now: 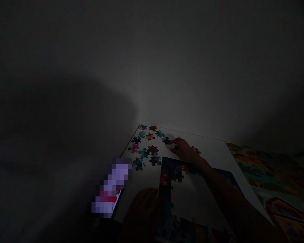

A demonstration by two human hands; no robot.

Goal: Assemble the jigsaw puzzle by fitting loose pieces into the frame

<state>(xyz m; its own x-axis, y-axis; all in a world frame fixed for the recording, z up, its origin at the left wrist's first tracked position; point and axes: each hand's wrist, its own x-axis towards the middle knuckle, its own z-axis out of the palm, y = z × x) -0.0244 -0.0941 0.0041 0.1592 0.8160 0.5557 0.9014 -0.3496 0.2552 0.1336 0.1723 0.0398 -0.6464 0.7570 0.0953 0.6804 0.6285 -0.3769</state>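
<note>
Board [212, 152]: loose jigsaw pieces [152, 150] behind puzzle tray [164, 179] | box [273, 175] right | blurred object [111, 189] left

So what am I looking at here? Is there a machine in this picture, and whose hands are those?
There's no machine here, just a person's bare hands, seen from one camera worn on their head and looking down. A flat white board holds scattered multicoloured jigsaw pieces. The right hand touches a dark blue jigsaw piece, though I can't tell if it's gripping it. The dim left hand is beside a partly built, dark-edged puzzle. A brightly printed picture lies to the right.
</note>
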